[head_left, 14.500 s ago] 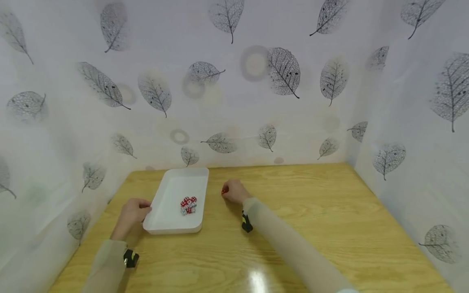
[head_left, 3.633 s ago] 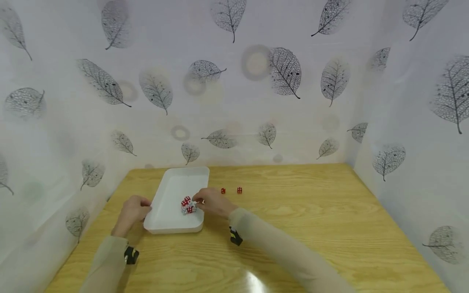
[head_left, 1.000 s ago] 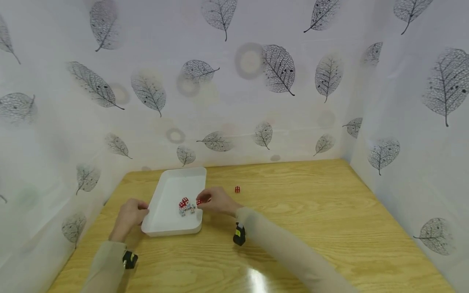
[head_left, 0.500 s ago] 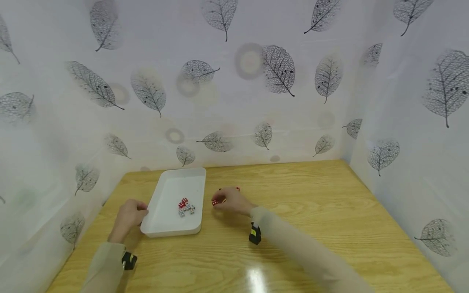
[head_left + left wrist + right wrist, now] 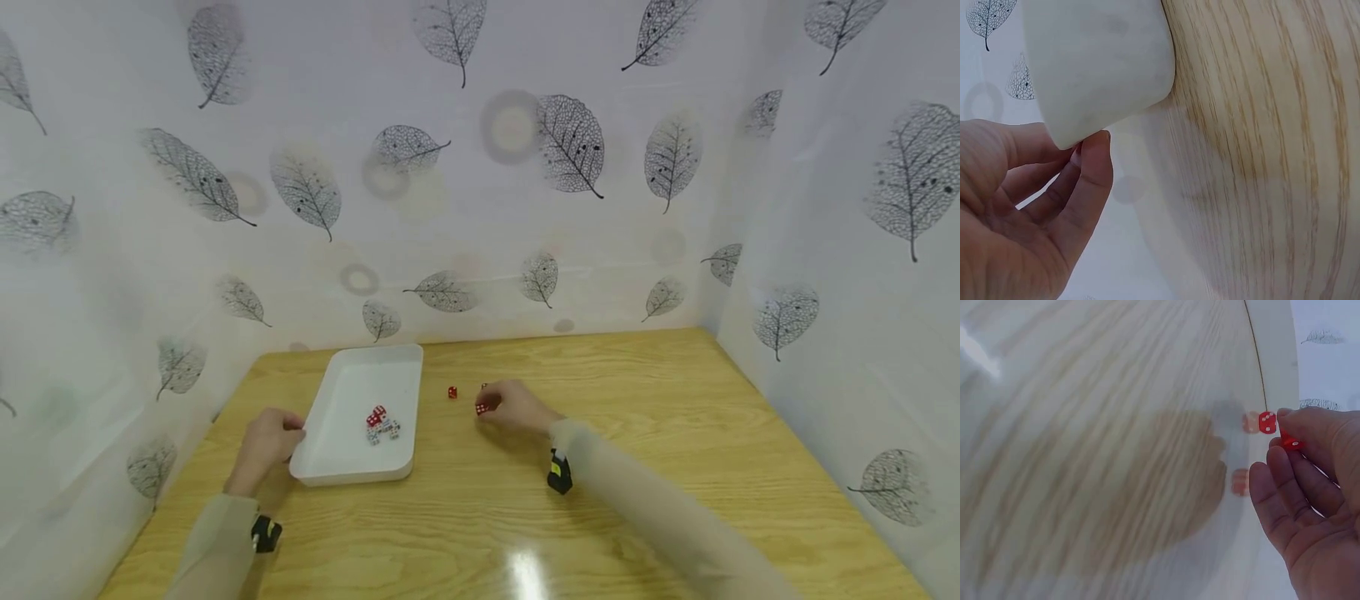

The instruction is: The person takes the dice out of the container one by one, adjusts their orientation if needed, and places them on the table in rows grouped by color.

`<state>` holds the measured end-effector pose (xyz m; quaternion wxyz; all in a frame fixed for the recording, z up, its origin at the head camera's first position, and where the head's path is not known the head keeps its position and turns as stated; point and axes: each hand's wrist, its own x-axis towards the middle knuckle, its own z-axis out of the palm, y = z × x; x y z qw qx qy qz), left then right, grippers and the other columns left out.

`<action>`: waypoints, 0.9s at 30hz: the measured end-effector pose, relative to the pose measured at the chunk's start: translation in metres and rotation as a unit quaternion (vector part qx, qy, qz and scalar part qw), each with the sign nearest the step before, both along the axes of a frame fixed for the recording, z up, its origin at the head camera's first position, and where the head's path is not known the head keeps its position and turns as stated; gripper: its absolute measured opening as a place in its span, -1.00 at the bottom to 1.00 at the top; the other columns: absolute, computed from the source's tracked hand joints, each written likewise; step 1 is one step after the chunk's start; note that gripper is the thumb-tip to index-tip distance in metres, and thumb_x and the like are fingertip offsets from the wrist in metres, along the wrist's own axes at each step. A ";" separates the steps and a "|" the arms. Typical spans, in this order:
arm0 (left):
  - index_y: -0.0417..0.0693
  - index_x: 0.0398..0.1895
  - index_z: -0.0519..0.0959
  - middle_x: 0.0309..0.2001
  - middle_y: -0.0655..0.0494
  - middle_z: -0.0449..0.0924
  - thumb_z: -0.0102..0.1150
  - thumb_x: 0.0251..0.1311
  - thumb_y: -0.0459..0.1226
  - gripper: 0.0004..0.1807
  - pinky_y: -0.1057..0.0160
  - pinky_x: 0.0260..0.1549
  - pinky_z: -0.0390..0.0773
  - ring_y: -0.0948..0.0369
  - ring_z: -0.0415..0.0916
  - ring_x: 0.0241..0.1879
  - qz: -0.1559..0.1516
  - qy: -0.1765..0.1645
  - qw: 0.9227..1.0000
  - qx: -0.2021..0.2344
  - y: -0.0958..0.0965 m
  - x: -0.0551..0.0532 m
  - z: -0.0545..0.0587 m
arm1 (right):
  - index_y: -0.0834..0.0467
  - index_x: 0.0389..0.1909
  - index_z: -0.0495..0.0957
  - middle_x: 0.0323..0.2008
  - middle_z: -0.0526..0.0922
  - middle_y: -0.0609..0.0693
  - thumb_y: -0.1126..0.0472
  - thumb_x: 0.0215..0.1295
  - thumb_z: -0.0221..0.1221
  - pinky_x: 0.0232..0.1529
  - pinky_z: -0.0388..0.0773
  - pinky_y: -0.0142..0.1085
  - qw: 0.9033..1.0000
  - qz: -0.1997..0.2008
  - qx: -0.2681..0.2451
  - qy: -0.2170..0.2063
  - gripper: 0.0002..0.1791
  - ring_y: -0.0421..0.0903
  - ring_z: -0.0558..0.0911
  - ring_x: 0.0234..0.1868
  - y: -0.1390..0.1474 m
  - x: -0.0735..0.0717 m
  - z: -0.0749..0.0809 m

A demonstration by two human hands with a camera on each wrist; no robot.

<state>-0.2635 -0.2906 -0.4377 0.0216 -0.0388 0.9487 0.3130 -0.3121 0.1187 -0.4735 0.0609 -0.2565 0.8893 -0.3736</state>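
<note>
My right hand [image 5: 517, 407] pinches a red die [image 5: 482, 409] between thumb and fingers, low over the table right of the tray. In the right wrist view the red die in hand [image 5: 1292, 443] shows between the thumb and fingertips. A second red die [image 5: 452, 392] lies on the wood to the left, and another is mostly hidden behind the fingers. My left hand [image 5: 262, 446] holds the near left edge of the white tray [image 5: 341, 479]; in the left wrist view, thumb and fingers pinch the rim [image 5: 1072, 139]. Inside the tray sit red dice [image 5: 377, 415] and several white dice [image 5: 384, 431], clustered together.
The wooden table [image 5: 600, 367] meets walls of white sheet [image 5: 465, 208] printed with grey leaves at the back and both sides. The tray's raised right wall [image 5: 417, 408] stands between its dice and those on the table.
My right hand has carried a red die from over the tray's right rim rightward to beside the dice on the table. The left hand has stayed on the tray edge.
</note>
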 end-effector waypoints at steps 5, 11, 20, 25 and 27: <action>-0.50 -0.12 0.57 -0.23 -0.31 0.63 0.06 0.22 -0.39 -0.72 0.23 -0.50 0.56 0.09 0.56 -0.39 -0.001 0.002 1.000 0.001 -0.001 0.000 0.000 | 0.20 -0.14 0.67 -0.26 0.70 -0.08 0.27 0.17 0.32 -0.08 0.58 -0.27 1.000 -0.012 0.002 -0.005 -0.77 -0.19 0.62 -0.20 0.016 -0.002 -0.003; -0.49 -0.14 0.58 -0.26 -0.28 0.64 0.06 0.19 -0.40 -0.72 0.24 -0.51 0.56 0.10 0.57 -0.41 0.001 0.000 1.000 0.001 0.001 0.000 0.000 | 0.21 -0.16 0.68 -0.25 0.72 -0.05 0.33 0.17 0.29 -0.07 0.59 -0.24 0.999 -0.034 0.010 0.004 -0.80 -0.17 0.64 -0.19 0.035 -0.009 -0.004; -0.48 -0.14 0.57 -0.27 -0.26 0.64 0.05 0.22 -0.40 -0.74 0.23 -0.50 0.55 0.11 0.55 -0.41 0.005 -0.011 1.000 -0.006 0.000 -0.002 0.000 | 0.24 -0.20 0.69 -0.23 0.72 0.05 0.37 0.18 0.28 -0.05 0.60 -0.18 0.996 -0.078 0.027 0.010 -0.83 -0.08 0.66 -0.17 0.053 -0.026 -0.002; -0.48 -0.14 0.58 -0.26 -0.27 0.64 0.05 0.22 -0.40 -0.74 0.23 -0.51 0.55 0.11 0.56 -0.42 0.002 -0.006 1.000 -0.006 0.001 0.000 0.000 | 0.23 -0.18 0.70 -0.22 0.72 0.06 0.33 0.19 0.29 -0.05 0.60 -0.17 0.995 -0.101 0.028 0.002 -0.83 -0.06 0.65 -0.15 0.052 -0.031 -0.003; -0.48 -0.15 0.58 -0.27 -0.27 0.64 0.06 0.22 -0.41 -0.74 0.23 -0.52 0.55 0.11 0.56 -0.43 0.001 -0.002 1.000 -0.007 0.001 0.000 0.000 | 0.24 -0.17 0.70 -0.20 0.72 0.07 0.32 0.19 0.29 -0.04 0.59 -0.16 0.994 -0.107 0.032 0.005 -0.82 -0.04 0.65 -0.14 0.052 -0.032 -0.003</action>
